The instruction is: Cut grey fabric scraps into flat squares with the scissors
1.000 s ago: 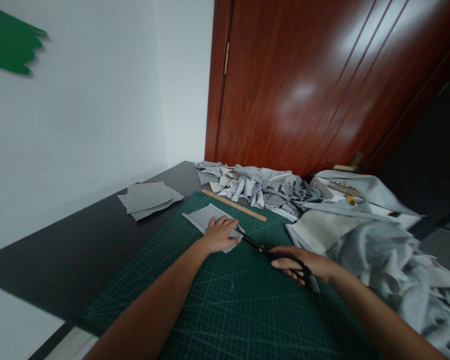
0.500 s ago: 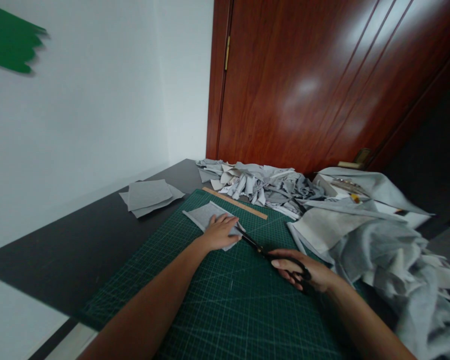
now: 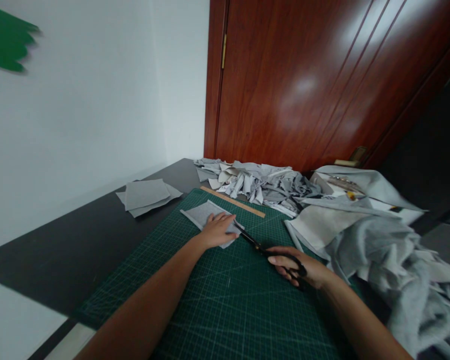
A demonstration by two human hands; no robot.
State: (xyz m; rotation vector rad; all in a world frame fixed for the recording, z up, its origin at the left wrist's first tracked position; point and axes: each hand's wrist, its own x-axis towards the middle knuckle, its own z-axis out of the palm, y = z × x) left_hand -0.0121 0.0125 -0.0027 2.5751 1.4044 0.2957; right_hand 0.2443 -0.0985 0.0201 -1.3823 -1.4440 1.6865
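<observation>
A light grey piece of fabric lies flat on the green cutting mat. My left hand rests on its right part with the fingers spread, pressing it down. In my right hand is a pair of black scissors, my fingers wrapped through and round the handles. The blades point up and left, and their tips reach the fabric's right edge beside my left fingers. How far apart the blades stand is hard to make out.
A wooden ruler lies behind the fabric. Grey cut pieces are stacked at left on the dark table. Scraps heap along the back near the door. Crumpled grey cloth and a white box sit at right.
The whole view has shifted slightly left. Both hands, the fabric and the scissors keep nearly the same places relative to each other.
</observation>
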